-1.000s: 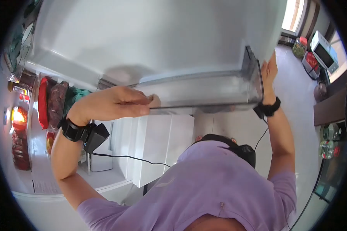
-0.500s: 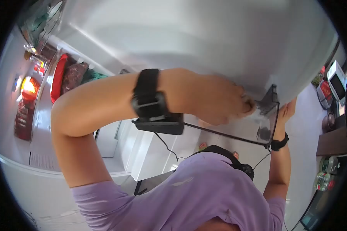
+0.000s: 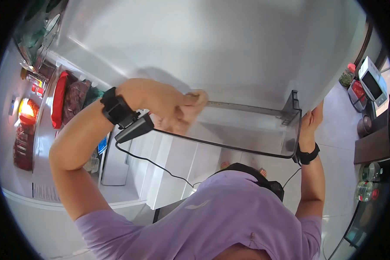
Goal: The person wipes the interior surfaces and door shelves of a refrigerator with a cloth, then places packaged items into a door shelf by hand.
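A clear refrigerator door bin (image 3: pixel 247 119) with a dark rim is fixed across the white inner door panel (image 3: pixel 229 52). My left hand (image 3: pixel 173 106) is at the bin's left part, close to the panel, with its fingers curled in. Part of that hand shows through the clear plastic, and whatever it may hold is hidden. At the bin's right end, my right hand (image 3: pixel 312 121) grips the outer edge of the door, its fingers partly out of sight. Both wrists wear black straps; a black box (image 3: pixel 135 128) with a cable hangs at the left one.
On the left, the open refrigerator's shelves hold a red package (image 3: pixel 59 99), dark wrapped food (image 3: pixel 76 97) and an orange-red bag (image 3: pixel 28 112). To the right are a white device with a dark screen (image 3: pixel 372 82), a jar (image 3: pixel 346 76) and plastic bottles (image 3: pixel 368 190).
My left hand has moved left along the bin, from near its right end. The right hand stays at the door edge, and the view has shifted slightly.
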`<state>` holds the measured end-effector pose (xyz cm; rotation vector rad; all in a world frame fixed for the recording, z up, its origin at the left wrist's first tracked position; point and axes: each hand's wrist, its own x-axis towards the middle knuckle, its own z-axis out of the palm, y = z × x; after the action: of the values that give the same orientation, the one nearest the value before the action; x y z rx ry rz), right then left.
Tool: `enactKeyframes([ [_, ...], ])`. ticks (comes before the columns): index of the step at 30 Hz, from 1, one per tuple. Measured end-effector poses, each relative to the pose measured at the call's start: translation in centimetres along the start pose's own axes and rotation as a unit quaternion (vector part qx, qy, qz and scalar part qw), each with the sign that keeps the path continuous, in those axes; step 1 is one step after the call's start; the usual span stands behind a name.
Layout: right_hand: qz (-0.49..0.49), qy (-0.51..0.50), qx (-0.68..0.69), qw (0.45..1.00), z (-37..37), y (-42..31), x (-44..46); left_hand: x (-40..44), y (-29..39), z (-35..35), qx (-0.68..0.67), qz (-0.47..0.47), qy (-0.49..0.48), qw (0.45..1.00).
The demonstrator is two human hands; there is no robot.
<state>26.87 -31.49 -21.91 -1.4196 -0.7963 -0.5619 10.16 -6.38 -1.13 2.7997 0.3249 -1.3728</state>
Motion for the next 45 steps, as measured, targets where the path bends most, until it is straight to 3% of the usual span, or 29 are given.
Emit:
enactKeyframes([
  [2, -0.011, 0.005, -0.008, 1.0, 0.0, 0.1, 0.0, 0.0, -2.5, 1.4, -0.05, 0.008, 0.064, 0.997],
  [5, -0.016, 0.014, -0.002, 1.0, 0.3, 0.3, 0.1, 0.2, -3.6, 0.7, 0.112, 0.031, 0.127, 0.985],
  [6, -0.016, 0.019, 0.003, 1.0, 0.3, 0.3, 0.2, -0.6, -2.7, 0.4, 0.02, 0.056, 0.17, 0.984],
  [9, 0.011, 0.016, 0.016, 1.0, 0.3, 0.3, 0.2, -3.2, 0.3, -0.6, -0.017, 0.121, 0.245, 0.962],
  [12, -0.012, 0.002, 0.034, 0.999, 0.5, 0.4, 0.8, -5.9, 4.3, -1.6, 0.034, 0.222, 0.325, 0.919],
  [16, -0.022, -0.002, 0.042, 0.999, 0.4, 1.5, 0.4, -7.9, 8.0, -2.5, 0.126, 0.152, 0.396, 0.897],
  [20, 0.009, -0.01, 0.076, 0.997, 0.4, 1.5, 0.1, -6.4, 8.0, -3.2, 0.271, 0.174, 0.566, 0.759],
  [22, 0.019, -0.012, 0.081, 0.996, 0.3, 1.3, 0.1, -5.6, 7.7, -3.7, 0.365, 0.151, 0.62, 0.678],
  [25, -0.004, -0.007, 0.077, 0.997, 0.5, 1.0, 0.5, -3.9, 7.2, -3.5, 0.462, 0.192, 0.658, 0.563],
  [27, -0.056, -0.009, 0.068, 0.996, 0.3, 0.6, 1.2, -3.4, 7.3, -3.2, 0.5, 0.175, 0.618, 0.581],
  [30, -0.017, -0.011, 0.075, 0.997, 0.4, 0.3, 1.3, -1.7, 6.9, -3.0, 0.483, 0.211, 0.599, 0.603],
  [33, 0.024, -0.004, 0.06, 0.998, 0.5, 0.9, 0.6, 0.1, 6.9, -2.6, 0.433, 0.254, 0.534, 0.68],
  [36, 0.056, -0.002, 0.087, 0.995, 0.6, 0.2, 0.7, 1.2, 8.3, -2.2, 0.396, 0.313, 0.495, 0.707],
  [39, 0.04, -0.009, 0.084, 0.996, 0.4, -0.4, 1.0, 1.4, 9.6, -2.0, 0.308, 0.326, 0.456, 0.769],
  [42, 0.028, 0.003, 0.094, 0.995, 0.6, 0.0, 0.9, 2.1, 9.9, -1.6, 0.202, 0.316, 0.339, 0.863],
  [45, 0.037, -0.012, 0.069, 0.997, 0.5, 0.3, 1.1, 2.7, 9.6, -2.0, 0.192, 0.312, 0.298, 0.881],
])
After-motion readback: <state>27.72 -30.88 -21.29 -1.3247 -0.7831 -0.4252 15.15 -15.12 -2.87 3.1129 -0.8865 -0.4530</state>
